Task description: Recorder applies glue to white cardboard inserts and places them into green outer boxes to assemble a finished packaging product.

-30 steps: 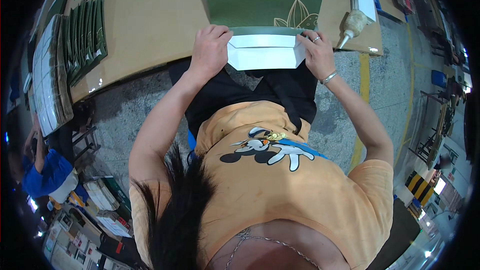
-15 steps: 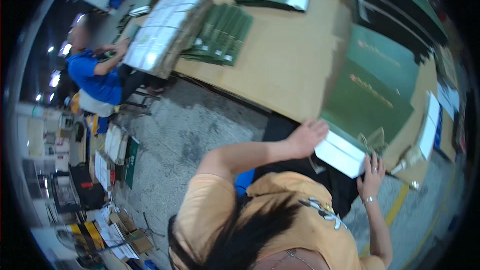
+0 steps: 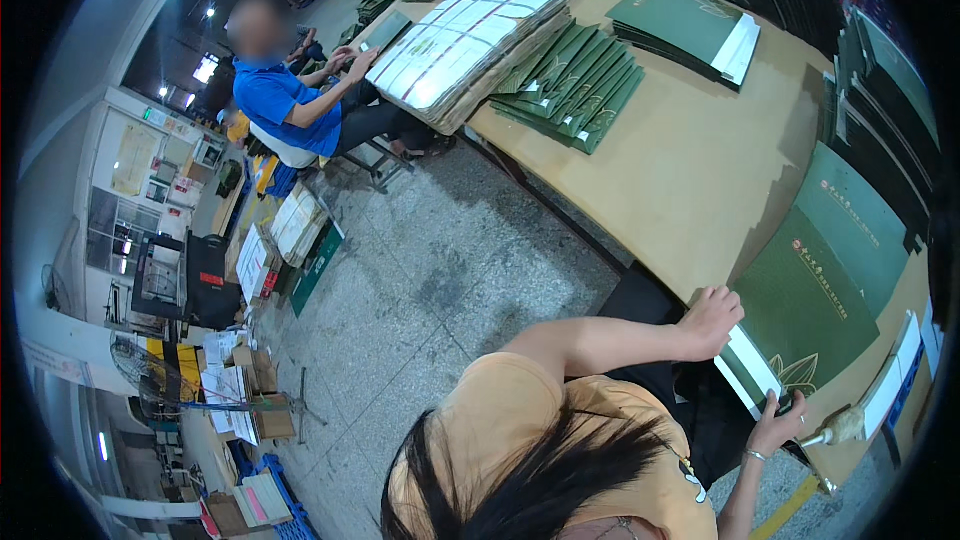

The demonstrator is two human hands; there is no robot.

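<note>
The left hand has its fingers curled and bunched together over the upper end of a white flap; whether it pinches or only presses there, I cannot tell. The right hand is at the flap's lower end, thumb and forefinger a little apart around the corner; its grip is too small to make out.

The flap is smooth, creased paper, a pale strip along the near edge of a green folder. The folder lies flat at the edge of the tabletop, its matte card printed with a gold petal outline. Another green folder lies partly beneath it.

Near the right hand, a rounded, tan squeeze bottle with a pointed nozzle lies on its side. Farther off are a neat pile of green folders, an overlapping fan of folders and a strapped white bundle, beside which a person in a blue shirt sits.

Compared with a second ago, the view has swung leftward and the flap looks narrower; both hands remain at its ends.
</note>
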